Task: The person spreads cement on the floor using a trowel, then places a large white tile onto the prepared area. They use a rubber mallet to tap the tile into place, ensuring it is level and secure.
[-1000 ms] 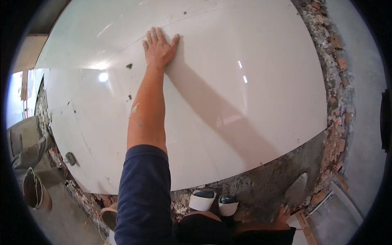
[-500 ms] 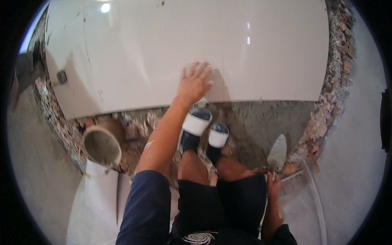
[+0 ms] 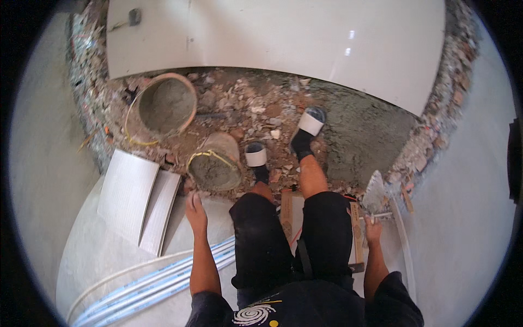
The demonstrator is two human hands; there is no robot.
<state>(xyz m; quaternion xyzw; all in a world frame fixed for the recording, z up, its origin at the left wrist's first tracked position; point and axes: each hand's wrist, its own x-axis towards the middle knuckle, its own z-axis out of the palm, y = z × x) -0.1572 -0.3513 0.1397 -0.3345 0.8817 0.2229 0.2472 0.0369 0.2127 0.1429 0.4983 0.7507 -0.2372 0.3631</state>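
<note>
Gripping the trowel (image 3: 375, 192), the right hand (image 3: 373, 229) has its fingers curled around the handle, out to the right of the knees. The grey, pointed blade lies straight ahead of those fingers, its tip turned away from the body, beside the near edge of the mortar bed (image 3: 362, 136); whether it touches the ground I cannot tell. The left hand (image 3: 196, 213) is well apart from the trowel, its fingers loosely straightened and pointing ahead. It is just on this side of the near bucket (image 3: 226, 145), which holds grey mix and has a yellow handle; contact between fingertips and rim is too small to make out. Two pale panels (image 3: 128, 195) lean at the left of this hand, and blue-and-white pipes (image 3: 163, 284) run across the floor behind it. Farther out, the far bucket (image 3: 188, 84), also holding mix, stands on rubble (image 3: 245, 95) near the edge of the large white tile (image 3: 283, 35).
</note>
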